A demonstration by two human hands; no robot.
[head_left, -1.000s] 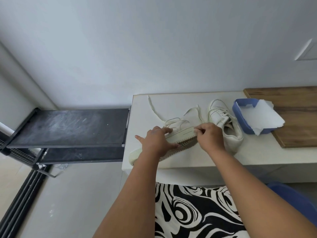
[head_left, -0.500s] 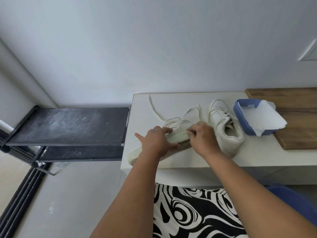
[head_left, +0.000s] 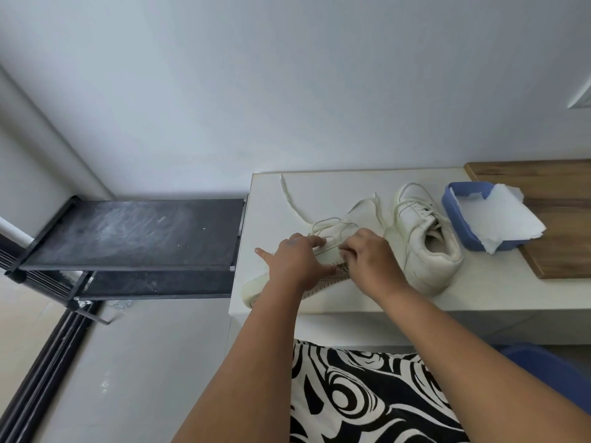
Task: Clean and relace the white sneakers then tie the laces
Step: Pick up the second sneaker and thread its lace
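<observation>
A white low sneaker tipped on its side [head_left: 256,287] lies at the near left edge of the white tabletop [head_left: 499,292], ribbed sole toward the camera. The left hand [head_left: 295,262] rests on its upper, fingers curled over it and thumb out to the left. The right hand [head_left: 371,259] pinches the loose cream lace [head_left: 289,196] at the eyelets (fingertips hidden). A second white sneaker [head_left: 425,238] stands upright just right, beside a blue plastic tub holding white paper [head_left: 479,219]

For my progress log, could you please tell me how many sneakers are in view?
2: one sneaker tipped on its side under both hands; the other sneaker upright just right of it, beside the blue tub.
</observation>
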